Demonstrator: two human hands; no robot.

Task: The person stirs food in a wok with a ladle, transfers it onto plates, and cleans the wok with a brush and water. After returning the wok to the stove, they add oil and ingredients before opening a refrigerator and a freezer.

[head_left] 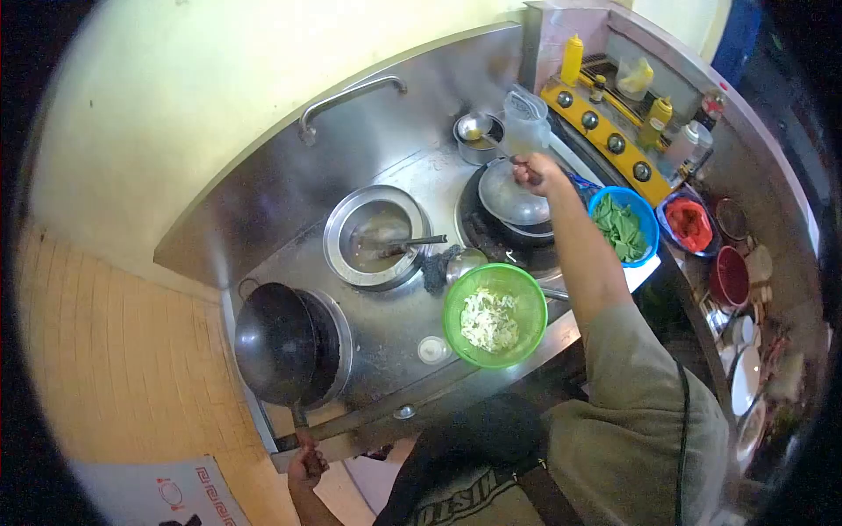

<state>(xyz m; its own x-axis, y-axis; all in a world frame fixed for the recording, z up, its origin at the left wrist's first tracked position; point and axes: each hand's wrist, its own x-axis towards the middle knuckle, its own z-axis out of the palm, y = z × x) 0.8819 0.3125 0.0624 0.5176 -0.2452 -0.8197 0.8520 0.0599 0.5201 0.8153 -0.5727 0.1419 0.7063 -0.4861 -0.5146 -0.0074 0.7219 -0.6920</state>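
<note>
At the lower left, my left hand [307, 465] is closed round the handle of a black wok [274, 342]. The wok is tilted up on its burner ring, its dark underside facing left. My right hand [537, 174] reaches to the back right and grips a ladle [474, 128] by its handle. The ladle's bowl is over a small metal pot [478, 151] and holds a little yellowish liquid. Beneath my right hand lies a domed metal lid [513, 197] over a dark pan. A green basket [456, 346] of chopped white food [489, 320] stands near the front edge.
A metal basin [338, 223] of murky liquid with a utensil sits mid-counter. A blue basket [651, 219] of green leaves [619, 230] is on the right. Squeeze bottles [572, 60] stand behind a yellow knob panel [605, 136]. A faucet [351, 92] arches from the backsplash. Dishes [745, 381] crowd the far right.
</note>
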